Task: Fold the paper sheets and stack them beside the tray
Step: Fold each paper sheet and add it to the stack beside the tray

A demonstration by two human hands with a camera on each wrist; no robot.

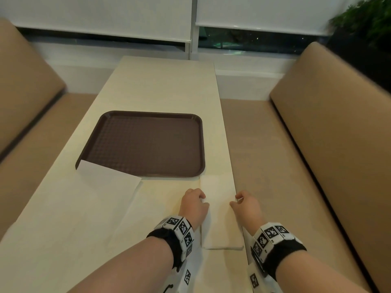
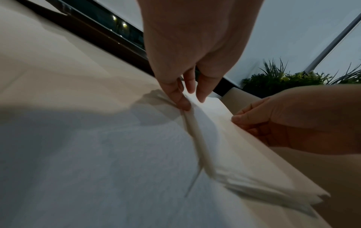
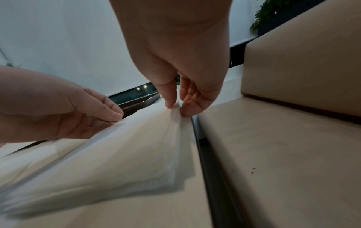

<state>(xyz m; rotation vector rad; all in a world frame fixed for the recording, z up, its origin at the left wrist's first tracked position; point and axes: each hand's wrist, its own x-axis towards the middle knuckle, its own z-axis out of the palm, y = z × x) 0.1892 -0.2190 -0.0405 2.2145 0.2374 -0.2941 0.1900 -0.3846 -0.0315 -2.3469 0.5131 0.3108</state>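
Paper stack (image 1: 220, 210) on desk (image 1: 63, 218), just near of tray (image 1: 148, 142). Left hand (image 1: 193, 206) pinches its left edge; right hand (image 1: 246, 205) pinches its right edge.

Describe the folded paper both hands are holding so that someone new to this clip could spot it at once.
Start at the brown tray on the long table. Just in front of its near right corner, along the table's right edge, lies the folded paper, a narrow strip pinched by the left hand and right hand. The unfolded sheet overlaps the tray's near left corner, untouched.
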